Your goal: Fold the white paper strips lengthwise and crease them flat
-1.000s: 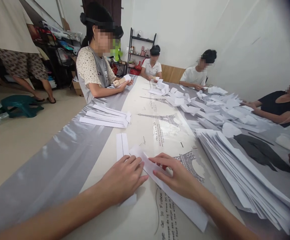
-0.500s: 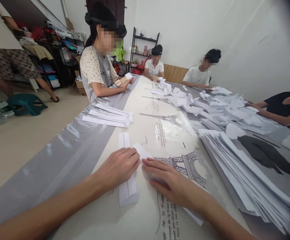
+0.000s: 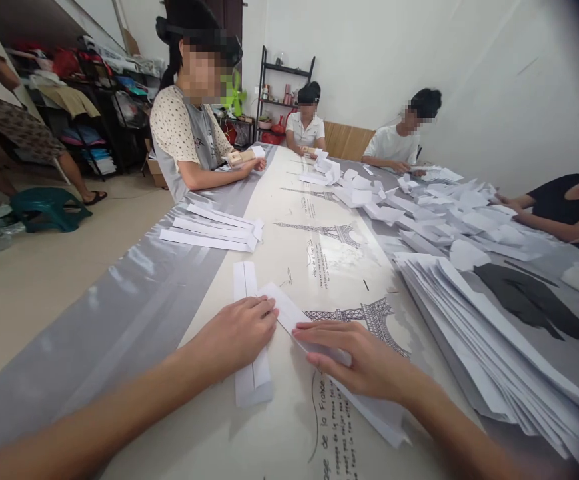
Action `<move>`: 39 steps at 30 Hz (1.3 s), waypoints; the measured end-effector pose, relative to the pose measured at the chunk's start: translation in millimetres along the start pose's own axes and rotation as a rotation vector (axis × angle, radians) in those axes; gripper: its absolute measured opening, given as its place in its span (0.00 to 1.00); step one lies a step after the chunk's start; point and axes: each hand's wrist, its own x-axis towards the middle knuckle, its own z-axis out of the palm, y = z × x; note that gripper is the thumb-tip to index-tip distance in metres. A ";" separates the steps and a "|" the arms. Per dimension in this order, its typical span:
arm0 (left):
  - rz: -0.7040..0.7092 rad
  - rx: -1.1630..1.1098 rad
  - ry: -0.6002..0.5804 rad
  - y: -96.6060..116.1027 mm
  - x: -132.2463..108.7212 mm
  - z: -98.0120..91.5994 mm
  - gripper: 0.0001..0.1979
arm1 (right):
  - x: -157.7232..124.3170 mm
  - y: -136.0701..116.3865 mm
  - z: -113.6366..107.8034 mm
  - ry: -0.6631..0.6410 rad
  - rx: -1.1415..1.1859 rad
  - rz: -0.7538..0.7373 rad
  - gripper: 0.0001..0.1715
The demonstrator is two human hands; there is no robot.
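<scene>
My left hand [image 3: 236, 333] rests palm down with loosely curled fingers on a folded white paper strip [image 3: 249, 333] that lies lengthwise on the table. Its fingertips touch the near end of a second, slanted white paper strip [image 3: 289, 313]. My right hand [image 3: 359, 360] lies flat on that slanted strip with fingers stretched out, pressing it against the table. The strip's lower end [image 3: 384, 423] sticks out past my right wrist. Both lie on a tablecloth [image 3: 329, 253] printed with Eiffel towers.
A big fanned stack of white paper [image 3: 479, 327] lies at my right. Folded strips [image 3: 214, 230] sit at the left by a person in a dotted shirt [image 3: 184, 140]. Loose folded papers [image 3: 419, 213] cover the far right, where other people sit. A green stool [image 3: 44, 207] stands on the floor.
My right hand slid down and right along the slanted strip, flattening it. My left hand stayed on the folded strip, shifting slightly. The view shifted a little.
</scene>
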 end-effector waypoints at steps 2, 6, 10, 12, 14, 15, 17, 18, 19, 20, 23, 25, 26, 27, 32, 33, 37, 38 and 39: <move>-0.008 0.004 0.006 -2.7 1.7 -1.2 0.13 | 0.8 2.1 0.8 -0.006 0.022 -0.008 0.20; -0.070 0.035 0.061 -10.6 2.8 1.5 0.15 | 3.9 6.6 12.4 -0.016 0.054 0.040 0.28; -0.140 0.072 0.089 -13.3 2.8 6.6 0.15 | 8.0 5.9 23.4 0.000 0.067 0.079 0.35; -0.160 0.089 0.077 -11.4 3.9 7.9 0.15 | 9.6 4.4 26.6 0.012 0.057 0.054 0.36; -0.176 0.113 0.052 -9.1 5.4 7.7 0.15 | 10.0 3.5 27.5 0.026 0.033 0.009 0.36; -0.184 0.123 0.041 -8.2 6.0 7.1 0.15 | 9.6 3.4 26.9 0.034 0.014 -0.017 0.36; -0.201 0.127 0.027 -7.5 6.8 5.5 0.14 | 7.7 4.0 23.1 0.044 -0.031 -0.069 0.35; -0.211 0.123 0.024 -7.6 6.9 4.7 0.14 | 6.4 4.7 20.2 0.041 -0.047 -0.095 0.34; -0.218 0.116 0.023 -7.9 6.8 4.1 0.15 | 4.9 5.4 16.9 0.033 -0.052 -0.119 0.33; -0.222 0.109 0.022 -8.3 6.6 3.8 0.16 | 3.5 6.2 13.5 0.023 -0.045 -0.136 0.30; -0.219 0.105 0.022 -9.3 6.0 4.3 0.17 | 1.0 7.6 5.4 -0.014 0.011 -0.151 0.22; -0.223 0.112 0.023 -10.0 5.8 5.4 0.17 | 1.4 7.5 3.1 -0.027 0.022 -0.159 0.20; -0.229 0.115 0.025 -10.3 5.8 5.9 0.18 | 2.1 7.0 2.6 -0.028 0.016 -0.164 0.19; -0.236 0.115 0.027 -10.7 5.8 6.2 0.18 | 2.8 6.4 2.2 -0.025 0.005 -0.159 0.18; -0.281 0.111 0.022 -11.3 5.7 4.7 0.17 | 1.8 2.3 -6.1 -0.078 0.014 -0.014 0.09; -0.285 0.121 0.014 -11.2 5.8 3.9 0.17 | 0.3 1.9 -9.3 -0.104 0.029 0.021 0.06; -0.278 0.141 -0.015 -11.7 6.3 2.0 0.18 | -7.2 2.7 -21.6 -0.205 0.081 0.131 0.03; -0.279 0.137 -0.019 -12.1 6.3 2.0 0.18 | -8.7 3.4 -23.7 -0.223 0.091 0.139 0.04; -0.279 0.133 -0.025 -12.5 6.2 2.3 0.18 | -10.0 4.2 -25.2 -0.237 0.100 0.139 0.05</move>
